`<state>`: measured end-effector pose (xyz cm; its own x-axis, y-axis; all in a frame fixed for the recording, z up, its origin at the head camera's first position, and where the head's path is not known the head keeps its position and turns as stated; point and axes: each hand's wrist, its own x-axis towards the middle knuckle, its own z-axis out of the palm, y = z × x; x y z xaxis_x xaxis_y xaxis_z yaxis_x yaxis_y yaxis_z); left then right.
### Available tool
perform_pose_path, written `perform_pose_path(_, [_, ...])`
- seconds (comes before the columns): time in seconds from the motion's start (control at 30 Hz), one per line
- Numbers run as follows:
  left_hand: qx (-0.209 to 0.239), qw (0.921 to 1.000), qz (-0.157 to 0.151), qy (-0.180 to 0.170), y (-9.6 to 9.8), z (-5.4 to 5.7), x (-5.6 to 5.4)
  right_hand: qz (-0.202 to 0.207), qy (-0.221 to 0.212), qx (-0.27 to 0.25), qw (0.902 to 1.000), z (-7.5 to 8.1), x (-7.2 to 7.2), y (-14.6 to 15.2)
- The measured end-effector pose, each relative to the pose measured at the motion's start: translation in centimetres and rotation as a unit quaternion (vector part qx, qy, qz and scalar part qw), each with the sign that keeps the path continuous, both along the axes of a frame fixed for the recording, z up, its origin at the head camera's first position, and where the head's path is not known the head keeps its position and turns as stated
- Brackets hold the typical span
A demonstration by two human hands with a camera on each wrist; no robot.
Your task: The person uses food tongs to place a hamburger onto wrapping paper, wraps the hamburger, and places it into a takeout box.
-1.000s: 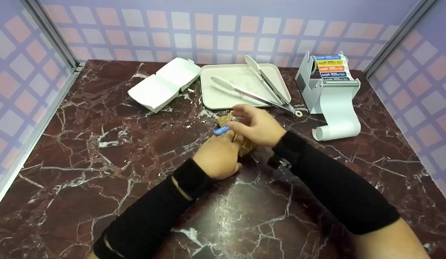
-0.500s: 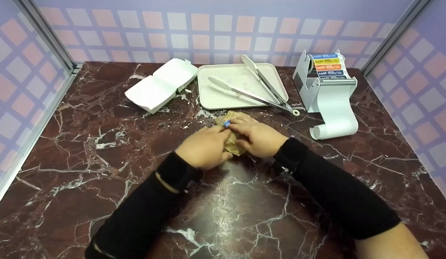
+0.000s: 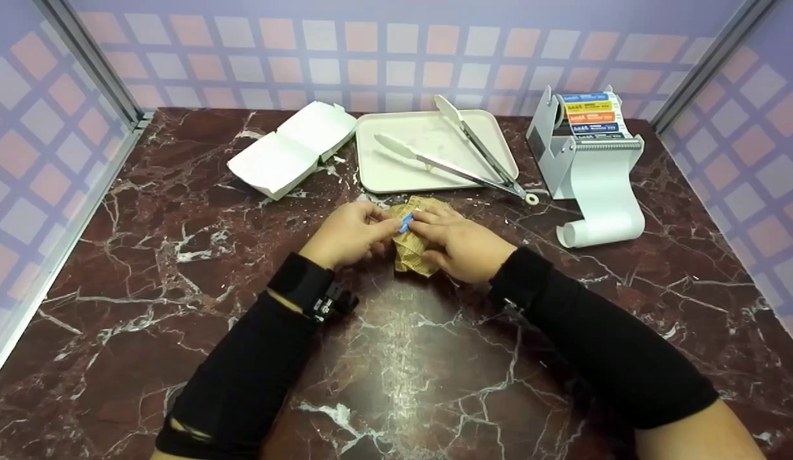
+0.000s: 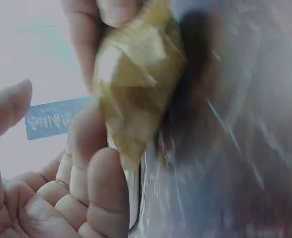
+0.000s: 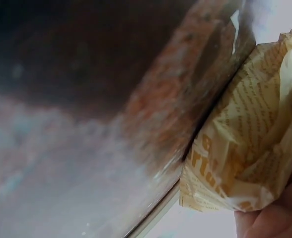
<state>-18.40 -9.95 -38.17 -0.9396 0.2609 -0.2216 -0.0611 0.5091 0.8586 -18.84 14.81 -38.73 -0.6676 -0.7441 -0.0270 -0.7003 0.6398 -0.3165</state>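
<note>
A small parcel in crumpled, printed brown paper (image 3: 412,252) lies on the table in the head view, with a blue label (image 3: 406,223) on its top. My right hand (image 3: 469,246) rests on the parcel's right side, its fingers reaching over the top beside the label. From the left, my left hand (image 3: 351,235) reaches to the label's edge. The left wrist view shows its thumb apart from the bent fingers, with the blue label (image 4: 51,121) visible between them. What the left fingertips touch is partly hidden. In the right wrist view the paper parcel (image 5: 245,134) fills the right side.
Behind the parcel a pale tray (image 3: 377,182) bears metal tongs (image 3: 450,171) with light tips. An open white carton (image 3: 278,160) stands at the back left. At the back right is a label dispenser (image 3: 556,166) with a white strip (image 3: 604,191) hanging from it.
My right hand has come down onto the parcel's right side. The left hand has drawn left off the parcel and turned, showing more of the paper and the label.
</note>
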Motion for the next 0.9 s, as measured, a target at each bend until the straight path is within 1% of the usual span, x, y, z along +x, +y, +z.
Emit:
perform_pose_path(0.1, [0.009, 0.9999, 0.008, 0.011, 0.0, 0.1, 0.1, 0.0, 0.0, 0.002, 1.0, 0.0, 0.0, -0.1])
perform_pose_path(0.17, [0.022, 0.9996, 0.009, 0.012, 0.0, 0.2, 0.2, 0.0, -0.001, 0.002, 1.0, 0.0, 0.0, -0.1])
perform_pose_path(0.27, [0.04, 0.9992, -0.001, 0.004, 0.1, 0.2, 0.2, 0.001, -0.002, 0.0, 1.0, 0.0, -0.1, -0.2])
perform_pose_path(0.37, [0.057, 0.9981, -0.011, -0.019, 0.1, 0.2, 0.3, 0.0, -0.003, 0.0, 1.0, 0.0, -0.1, -0.2])
perform_pose_path(0.47, [0.069, 0.9966, -0.014, -0.044, -0.3, 0.2, 0.3, -0.003, -0.007, -0.002, 1.0, 0.0, -0.1, -0.3])
perform_pose_path(0.63, [0.058, 0.9949, -0.014, -0.081, -0.9, -0.3, 0.0, -0.008, -0.014, -0.003, 0.9999, 0.0, -0.1, -0.3])
perform_pose_path(0.73, [0.06, 0.9925, -0.013, -0.106, -1.0, -0.7, -0.2, -0.009, -0.015, -0.002, 0.9998, 0.0, -0.1, -0.3])
perform_pose_path(0.83, [0.061, 0.9906, -0.014, -0.122, -1.0, -1.0, -0.2, -0.012, -0.019, 0.0, 0.9998, 0.0, -0.1, -0.3])
perform_pose_path(0.9, [0.054, 0.9904, -0.018, -0.126, -0.9, -1.2, -0.3, -0.014, -0.021, 0.002, 0.9997, 0.0, -0.1, -0.4])
